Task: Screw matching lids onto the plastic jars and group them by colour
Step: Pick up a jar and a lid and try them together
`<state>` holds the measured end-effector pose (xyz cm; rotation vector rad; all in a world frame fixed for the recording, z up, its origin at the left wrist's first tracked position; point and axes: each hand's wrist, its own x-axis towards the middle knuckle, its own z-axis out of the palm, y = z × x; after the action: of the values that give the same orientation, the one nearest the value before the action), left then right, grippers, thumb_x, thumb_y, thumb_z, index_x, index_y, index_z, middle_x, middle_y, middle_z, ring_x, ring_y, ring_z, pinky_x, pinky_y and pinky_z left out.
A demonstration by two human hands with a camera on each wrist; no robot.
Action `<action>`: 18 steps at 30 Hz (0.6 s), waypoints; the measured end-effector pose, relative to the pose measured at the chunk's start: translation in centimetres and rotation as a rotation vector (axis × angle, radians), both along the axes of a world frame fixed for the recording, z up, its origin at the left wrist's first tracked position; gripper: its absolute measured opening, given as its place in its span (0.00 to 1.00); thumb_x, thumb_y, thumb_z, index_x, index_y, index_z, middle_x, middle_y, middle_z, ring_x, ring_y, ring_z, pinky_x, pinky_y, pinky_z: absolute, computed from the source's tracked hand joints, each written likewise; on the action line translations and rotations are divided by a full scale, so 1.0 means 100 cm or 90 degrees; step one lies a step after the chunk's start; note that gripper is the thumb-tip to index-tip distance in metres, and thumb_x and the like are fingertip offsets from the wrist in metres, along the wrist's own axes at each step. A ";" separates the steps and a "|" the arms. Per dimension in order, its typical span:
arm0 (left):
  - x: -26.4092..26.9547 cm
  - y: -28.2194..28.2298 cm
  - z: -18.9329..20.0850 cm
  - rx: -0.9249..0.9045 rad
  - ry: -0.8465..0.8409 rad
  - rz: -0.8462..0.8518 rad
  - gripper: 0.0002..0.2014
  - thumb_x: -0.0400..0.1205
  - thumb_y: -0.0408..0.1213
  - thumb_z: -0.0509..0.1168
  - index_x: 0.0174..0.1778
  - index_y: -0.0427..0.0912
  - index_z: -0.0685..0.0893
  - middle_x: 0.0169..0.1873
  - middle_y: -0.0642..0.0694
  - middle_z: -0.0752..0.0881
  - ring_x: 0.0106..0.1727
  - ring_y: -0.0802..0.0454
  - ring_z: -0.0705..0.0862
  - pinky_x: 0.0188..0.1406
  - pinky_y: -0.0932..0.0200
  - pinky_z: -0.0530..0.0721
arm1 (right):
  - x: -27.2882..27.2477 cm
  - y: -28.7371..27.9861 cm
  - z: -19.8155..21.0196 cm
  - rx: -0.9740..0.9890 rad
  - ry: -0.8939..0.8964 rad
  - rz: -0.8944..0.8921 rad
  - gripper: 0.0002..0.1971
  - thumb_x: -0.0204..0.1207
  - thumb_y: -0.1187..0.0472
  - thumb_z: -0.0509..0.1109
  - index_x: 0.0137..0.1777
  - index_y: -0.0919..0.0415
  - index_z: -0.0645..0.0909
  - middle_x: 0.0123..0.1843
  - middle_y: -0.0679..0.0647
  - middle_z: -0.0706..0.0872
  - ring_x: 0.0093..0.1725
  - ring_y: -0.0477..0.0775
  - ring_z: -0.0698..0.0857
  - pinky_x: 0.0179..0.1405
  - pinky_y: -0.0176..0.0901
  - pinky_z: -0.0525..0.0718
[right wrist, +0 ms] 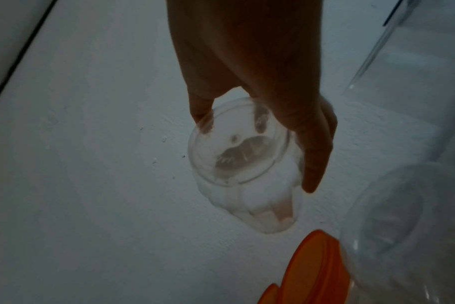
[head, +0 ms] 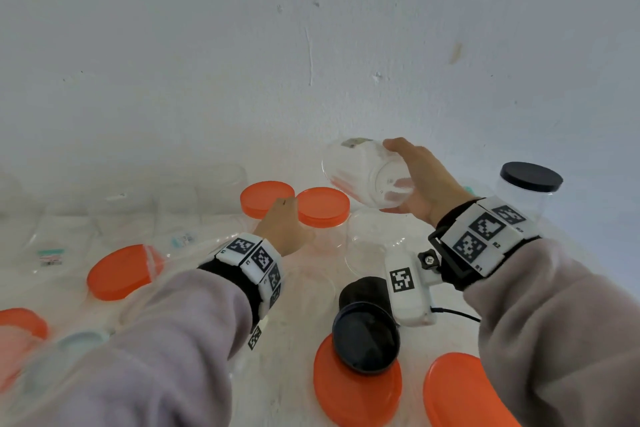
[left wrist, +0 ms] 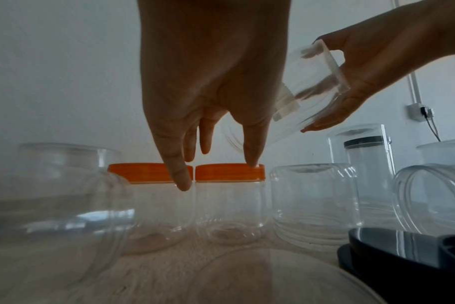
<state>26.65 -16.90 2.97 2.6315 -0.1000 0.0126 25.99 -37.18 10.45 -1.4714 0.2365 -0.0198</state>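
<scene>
Two clear jars with orange lids stand side by side at the back, the left one (head: 266,198) and the right one (head: 323,206). My left hand (head: 282,215) reaches over them with straight fingers. In the left wrist view its thumb (left wrist: 182,179) hangs in front of the gap between the two jars, and a fingertip (left wrist: 252,162) touches the right jar's lid (left wrist: 229,171). My right hand (head: 412,180) grips a lidless clear jar (head: 363,173) by its base and holds it tilted in the air, mouth pointing away; the right wrist view shows its base (right wrist: 237,144).
A black-lidded jar (head: 530,184) stands far right. Loose orange lids (head: 119,272) (head: 356,388) (head: 464,392) and black lids (head: 365,340) lie on the white table. Several lidless clear jars (head: 377,246) stand or lie around my hands. A white wall rises close behind.
</scene>
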 end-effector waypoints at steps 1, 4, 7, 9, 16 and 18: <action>-0.003 0.006 0.001 0.009 0.001 -0.005 0.33 0.82 0.41 0.67 0.80 0.35 0.63 0.76 0.39 0.69 0.75 0.45 0.70 0.67 0.58 0.69 | -0.004 0.001 -0.001 0.036 0.006 0.013 0.16 0.75 0.48 0.72 0.59 0.54 0.79 0.55 0.56 0.80 0.50 0.58 0.82 0.37 0.54 0.86; -0.018 0.025 0.005 0.012 0.006 -0.009 0.31 0.82 0.44 0.67 0.80 0.38 0.66 0.77 0.42 0.71 0.76 0.46 0.71 0.67 0.58 0.69 | -0.018 0.004 -0.006 0.179 0.002 0.101 0.17 0.77 0.48 0.68 0.61 0.57 0.80 0.48 0.60 0.90 0.44 0.60 0.90 0.34 0.51 0.88; -0.034 0.045 0.008 0.029 0.001 0.004 0.26 0.82 0.47 0.67 0.74 0.40 0.73 0.72 0.43 0.76 0.71 0.47 0.75 0.66 0.57 0.73 | -0.032 0.011 -0.014 0.292 0.003 0.153 0.14 0.80 0.48 0.63 0.55 0.59 0.79 0.32 0.58 0.90 0.32 0.58 0.91 0.30 0.51 0.88; -0.046 0.058 0.010 0.035 -0.001 0.017 0.22 0.82 0.45 0.68 0.70 0.40 0.77 0.67 0.43 0.79 0.67 0.48 0.77 0.63 0.58 0.74 | -0.043 0.019 -0.018 0.322 0.008 0.185 0.17 0.78 0.48 0.64 0.57 0.61 0.79 0.34 0.60 0.91 0.35 0.61 0.91 0.37 0.56 0.89; -0.087 0.099 0.015 0.029 0.022 0.065 0.17 0.82 0.44 0.67 0.64 0.42 0.81 0.59 0.47 0.82 0.60 0.51 0.80 0.54 0.63 0.73 | -0.075 0.050 -0.033 0.333 0.044 0.277 0.22 0.68 0.49 0.72 0.58 0.63 0.85 0.55 0.66 0.88 0.60 0.69 0.86 0.56 0.73 0.83; -0.097 0.113 0.015 0.026 0.034 0.072 0.16 0.82 0.45 0.67 0.63 0.44 0.81 0.56 0.50 0.82 0.57 0.53 0.79 0.58 0.60 0.73 | -0.083 0.059 -0.038 0.338 0.041 0.303 0.19 0.73 0.46 0.68 0.51 0.60 0.91 0.56 0.64 0.89 0.55 0.68 0.88 0.55 0.66 0.84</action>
<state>16.99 -5.55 4.44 2.6729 0.0671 -0.0207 17.71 -31.30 6.68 -0.9686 -0.0620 0.4439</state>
